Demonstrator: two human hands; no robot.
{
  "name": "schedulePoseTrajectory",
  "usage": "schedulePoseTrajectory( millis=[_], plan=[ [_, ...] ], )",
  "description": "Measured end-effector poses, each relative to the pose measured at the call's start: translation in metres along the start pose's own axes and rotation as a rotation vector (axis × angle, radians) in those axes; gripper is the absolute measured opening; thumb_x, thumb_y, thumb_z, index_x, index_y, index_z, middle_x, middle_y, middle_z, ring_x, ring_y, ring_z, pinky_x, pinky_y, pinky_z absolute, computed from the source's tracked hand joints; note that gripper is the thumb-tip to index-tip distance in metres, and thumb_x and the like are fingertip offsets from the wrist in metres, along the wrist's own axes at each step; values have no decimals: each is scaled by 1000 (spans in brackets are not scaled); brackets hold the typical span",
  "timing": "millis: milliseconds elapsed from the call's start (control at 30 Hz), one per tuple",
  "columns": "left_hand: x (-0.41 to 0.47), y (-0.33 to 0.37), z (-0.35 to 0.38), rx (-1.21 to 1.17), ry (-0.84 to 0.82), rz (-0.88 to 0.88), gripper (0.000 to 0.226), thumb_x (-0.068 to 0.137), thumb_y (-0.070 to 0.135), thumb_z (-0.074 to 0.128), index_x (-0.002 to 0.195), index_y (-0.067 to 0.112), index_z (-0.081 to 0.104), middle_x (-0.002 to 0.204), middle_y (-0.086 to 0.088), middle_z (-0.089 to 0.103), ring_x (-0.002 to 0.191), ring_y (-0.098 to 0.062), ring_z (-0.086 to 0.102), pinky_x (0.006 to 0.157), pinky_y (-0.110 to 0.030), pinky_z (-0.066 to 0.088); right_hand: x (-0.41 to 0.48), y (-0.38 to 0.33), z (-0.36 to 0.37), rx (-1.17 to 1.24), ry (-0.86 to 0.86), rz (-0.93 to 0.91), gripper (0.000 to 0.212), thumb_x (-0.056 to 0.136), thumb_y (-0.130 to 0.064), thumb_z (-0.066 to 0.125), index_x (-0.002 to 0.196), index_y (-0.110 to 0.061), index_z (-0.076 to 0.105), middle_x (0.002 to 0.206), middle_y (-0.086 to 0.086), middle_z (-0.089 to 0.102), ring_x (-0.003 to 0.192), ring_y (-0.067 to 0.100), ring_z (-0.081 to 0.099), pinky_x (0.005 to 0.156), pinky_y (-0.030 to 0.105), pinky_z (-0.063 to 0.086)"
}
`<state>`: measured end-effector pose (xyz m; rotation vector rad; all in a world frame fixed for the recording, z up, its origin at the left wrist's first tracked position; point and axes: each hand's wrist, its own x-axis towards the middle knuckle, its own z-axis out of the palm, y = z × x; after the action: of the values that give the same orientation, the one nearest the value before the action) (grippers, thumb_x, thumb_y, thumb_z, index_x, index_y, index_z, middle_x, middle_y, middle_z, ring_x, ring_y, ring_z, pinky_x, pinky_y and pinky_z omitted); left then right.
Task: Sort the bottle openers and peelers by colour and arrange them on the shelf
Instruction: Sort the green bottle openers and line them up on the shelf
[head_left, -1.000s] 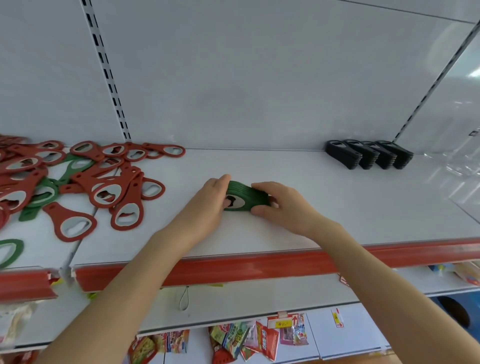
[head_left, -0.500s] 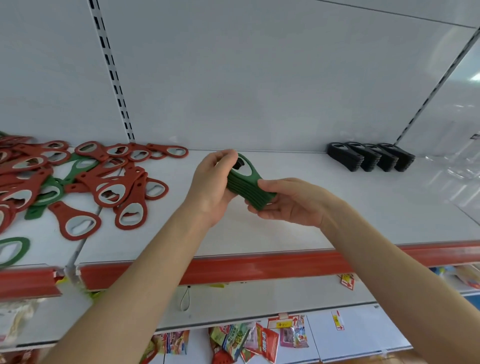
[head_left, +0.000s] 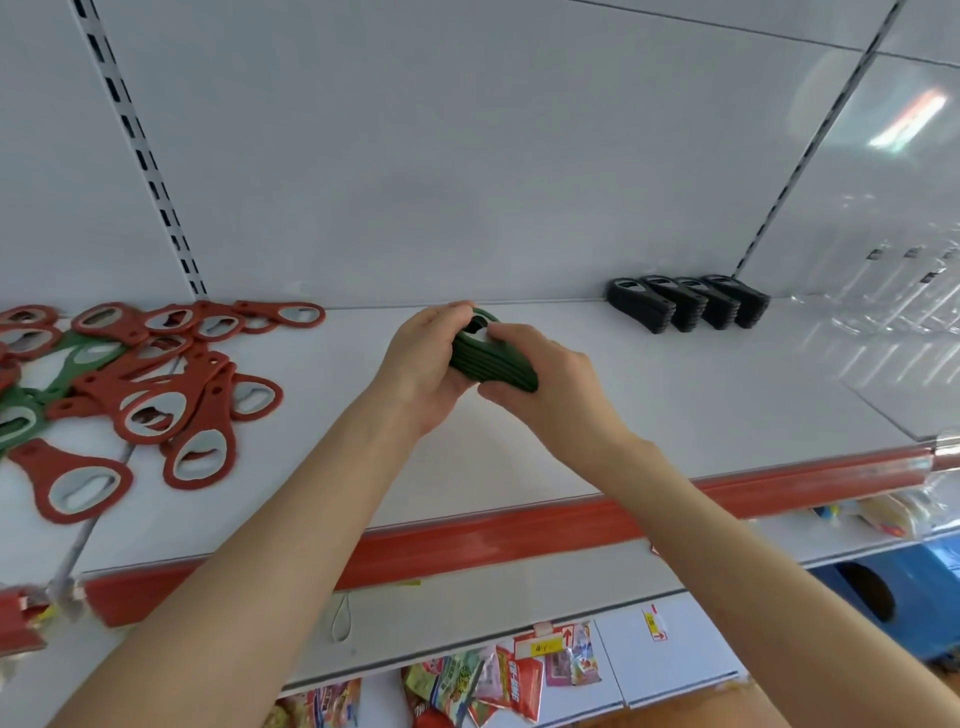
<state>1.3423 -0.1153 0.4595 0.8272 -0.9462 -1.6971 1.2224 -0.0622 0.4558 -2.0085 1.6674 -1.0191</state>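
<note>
A stack of green bottle openers is held between both hands above the middle of the white shelf. My left hand grips its rounded head end, and my right hand holds the handle end with the thumb on top. A loose pile of red bottle openers lies at the left of the shelf, with a few green openers mixed in. At the back right, several stacks of black openers stand in a neat row.
The shelf has a red front strip. A clear plastic divider stands at the right. Snack packets hang on a lower shelf, and a blue crate sits at the bottom right.
The green stack was resting on the shelf a second ago; both hands lifted it and now hold it further back, with the right thumb moved on top.
</note>
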Motion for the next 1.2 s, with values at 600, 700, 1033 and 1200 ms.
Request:
schedulePoseTrajectory(
  millis=[600,700,1033,1200],
  plan=[
    [29,-57,-10,1719,-19,294,40,96,32,40,120,2,50,114,-17,51,115,-31,41,99,-39,31,78,124,-50,-443,81,375,41,89,-10,52,129,-6,45,122,19,57,112,36,51,85,35,42],
    [27,-56,-10,1725,-23,302,40,96,32,39,117,1,52,113,-17,52,114,-30,41,99,-39,31,86,128,-50,-470,64,390,39,91,-11,50,129,-7,44,122,18,57,112,35,52,82,33,41],
    [23,-53,-5,1678,7,266,62,86,45,26,115,-1,55,116,-20,52,116,-32,43,101,-39,32,79,129,-59,-261,161,337,32,93,-21,51,121,-5,57,122,13,59,112,29,51,88,30,38],
    [24,-54,-7,1649,9,253,43,95,34,41,118,-1,53,122,-21,50,123,-33,39,104,-39,29,77,133,-63,-228,149,324,32,93,-16,52,122,-7,57,123,10,60,112,24,53,81,19,33]
  ],
)
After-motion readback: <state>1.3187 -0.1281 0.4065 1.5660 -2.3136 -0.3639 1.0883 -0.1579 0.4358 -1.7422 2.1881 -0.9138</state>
